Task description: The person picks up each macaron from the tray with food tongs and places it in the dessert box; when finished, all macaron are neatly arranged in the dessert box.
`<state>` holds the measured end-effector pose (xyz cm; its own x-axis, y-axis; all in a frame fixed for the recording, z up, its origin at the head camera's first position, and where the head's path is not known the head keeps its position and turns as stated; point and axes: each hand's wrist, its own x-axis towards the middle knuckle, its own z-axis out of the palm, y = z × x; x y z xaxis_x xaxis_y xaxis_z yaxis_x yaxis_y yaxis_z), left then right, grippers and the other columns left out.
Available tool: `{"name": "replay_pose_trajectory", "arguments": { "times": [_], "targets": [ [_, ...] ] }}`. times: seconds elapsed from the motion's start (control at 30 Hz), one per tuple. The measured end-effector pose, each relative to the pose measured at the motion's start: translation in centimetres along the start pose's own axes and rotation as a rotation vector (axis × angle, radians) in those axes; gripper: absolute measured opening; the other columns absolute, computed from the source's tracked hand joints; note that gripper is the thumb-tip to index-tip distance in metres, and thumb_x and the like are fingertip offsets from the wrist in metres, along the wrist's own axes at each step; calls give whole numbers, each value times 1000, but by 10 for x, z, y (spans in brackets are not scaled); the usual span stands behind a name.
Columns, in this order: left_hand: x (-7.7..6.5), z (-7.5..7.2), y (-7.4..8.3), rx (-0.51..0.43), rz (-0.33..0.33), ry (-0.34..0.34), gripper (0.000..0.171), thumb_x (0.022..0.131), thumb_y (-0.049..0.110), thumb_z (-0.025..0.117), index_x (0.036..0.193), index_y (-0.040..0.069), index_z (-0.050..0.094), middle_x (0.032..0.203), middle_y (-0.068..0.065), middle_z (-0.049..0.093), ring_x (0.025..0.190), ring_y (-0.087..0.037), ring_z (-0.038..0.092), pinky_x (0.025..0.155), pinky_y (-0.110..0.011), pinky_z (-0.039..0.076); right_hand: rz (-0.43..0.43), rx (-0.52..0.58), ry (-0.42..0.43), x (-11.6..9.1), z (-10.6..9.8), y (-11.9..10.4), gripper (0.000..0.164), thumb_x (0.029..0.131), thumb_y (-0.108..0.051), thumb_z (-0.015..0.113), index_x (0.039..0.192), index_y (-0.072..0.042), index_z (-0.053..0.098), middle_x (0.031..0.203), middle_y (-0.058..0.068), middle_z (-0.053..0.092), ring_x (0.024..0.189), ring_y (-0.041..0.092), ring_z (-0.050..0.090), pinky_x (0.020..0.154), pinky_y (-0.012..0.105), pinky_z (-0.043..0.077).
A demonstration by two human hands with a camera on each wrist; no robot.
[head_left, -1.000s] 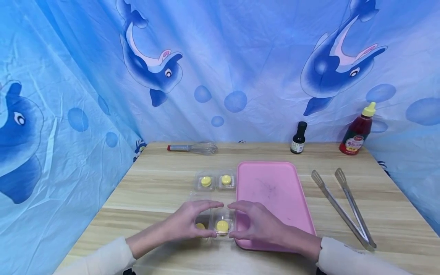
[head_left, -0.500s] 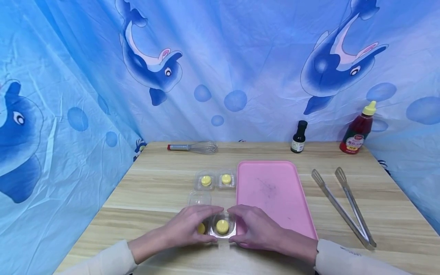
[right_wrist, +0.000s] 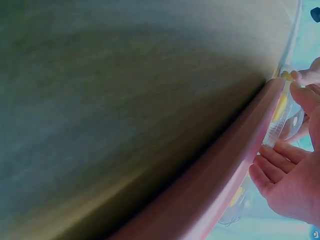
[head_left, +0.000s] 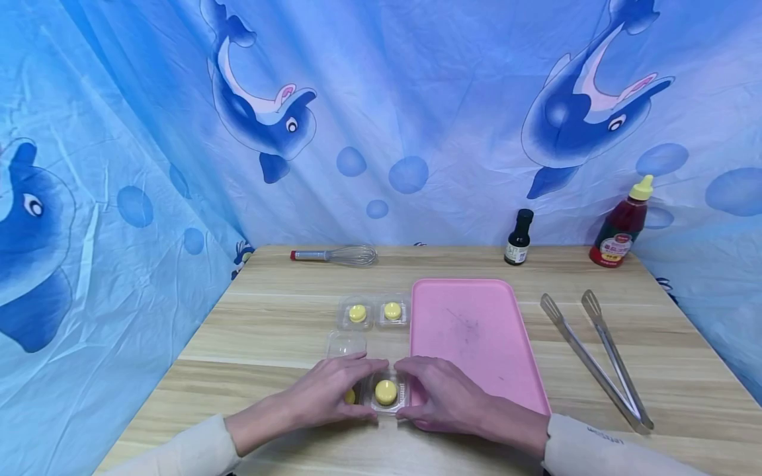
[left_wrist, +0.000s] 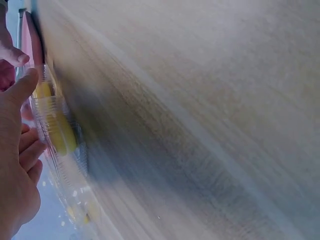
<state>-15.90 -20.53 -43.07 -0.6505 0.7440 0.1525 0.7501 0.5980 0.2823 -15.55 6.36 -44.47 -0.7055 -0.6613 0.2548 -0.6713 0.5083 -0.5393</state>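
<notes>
Both hands work at a small clear plastic box at the front of the table, with a round yellow macaron inside. My left hand pinches its left side, thumb at the front and fingers at the back. On the right side my right hand grips it the same way. Left of it, partly behind my left hand, sits another clear box with a macaron; a clear lid part lies behind that hand. In the right wrist view, the right hand's fingers lie beside the pink tray's edge.
The pink tray adjoins the box on the right. Two more boxed macarons, left and right, stand behind. Metal tongs lie far right. A whisk, a dark bottle and a red sauce bottle line the back.
The fingers of both hands have come down and closer to the thumbs at the box, whose clear top looks lower. Over the last half second the hands hardly move.
</notes>
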Motion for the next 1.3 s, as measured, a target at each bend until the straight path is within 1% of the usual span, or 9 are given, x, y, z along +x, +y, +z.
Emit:
{"name": "replay_pose_trajectory", "arguments": {
  "times": [0.17, 0.37, 0.47, 0.63, 0.7, 0.77, 0.9, 1.13, 1.3],
  "targets": [
    [-2, 2, 0, -7, 10, 15, 78, 87, 49, 86, 150, 10, 60, 148, -5, 63, 137, -38, 59, 112, -56, 50, 33, 36, -15, 0, 0, -1, 47, 78, -27, 96, 115, -16, 70, 95, -13, 62, 81, 4, 56, 71, 20, 52],
    [-5, 1, -3, 3, 34, 46, 80, 91, 49, 83, 154, 8, 55, 153, -10, 59, 139, -37, 57, 113, -55, 49, 56, 31, -17, 2, -3, -2, 65, 85, -36, 90, 138, -8, 64, 114, -4, 69, 99, 9, 63, 90, 30, 60],
    [-4, -7, -7, 22, 77, 107, 78, 92, 45, 83, 154, 6, 55, 152, -12, 60, 138, -34, 58, 112, -53, 50, 60, 7, -2, 7, -8, -3, 77, 90, -43, 85, 150, -4, 56, 129, 5, 69, 108, 13, 65, 101, 38, 58],
    [-5, -26, -22, 35, 122, 263, 76, 92, 33, 84, 155, 4, 53, 153, -14, 58, 134, -34, 62, 110, -53, 52, 59, 34, 17, 24, -15, -4, 83, 96, -40, 80, 162, -8, 42, 133, 11, 69, 84, 9, 68, 109, 44, 54],
    [-7, -34, -29, 26, 88, 299, 79, 92, 33, 84, 158, 5, 49, 156, -14, 55, 135, -35, 61, 111, -53, 51, 59, 59, 16, 31, -16, -4, 83, 97, -37, 79, 164, -10, 39, 137, 12, 68, 85, 11, 69, 110, 44, 54],
    [-10, -41, -38, 15, 35, 316, 83, 93, 34, 83, 161, 6, 44, 160, -12, 51, 138, -34, 58, 113, -53, 49, 60, 88, 12, 37, -16, -5, 82, 98, -35, 79, 164, -8, 39, 149, 15, 61, 107, 20, 72, 113, 46, 50],
    [-19, -51, -56, -19, -90, 310, 94, 91, 32, 86, 167, 11, 34, 167, -10, 41, 144, -34, 51, 118, -52, 43, 64, 114, -2, 50, -12, -6, 81, 97, -32, 79, 162, -5, 40, 161, 16, 49, 145, 32, 50, 120, 48, 42],
    [-36, -50, -84, -6, -196, 267, 99, 89, 32, 89, 167, 8, 33, 166, -14, 42, 142, -39, 52, 116, -57, 45, 111, 148, -34, 72, -5, -8, 82, 95, -27, 82, 159, 3, 42, 159, 21, 49, 146, 34, 49, 120, 46, 42],
    [-44, -44, -93, -31, -217, 211, 99, 86, 37, 90, 164, 5, 39, 161, -17, 48, 139, -41, 54, 115, -57, 44, 177, 152, -53, 82, 0, -7, 79, 92, -28, 86, 155, 2, 49, 148, 21, 61, 115, 34, 71, 100, 42, 59]
  ]
}}
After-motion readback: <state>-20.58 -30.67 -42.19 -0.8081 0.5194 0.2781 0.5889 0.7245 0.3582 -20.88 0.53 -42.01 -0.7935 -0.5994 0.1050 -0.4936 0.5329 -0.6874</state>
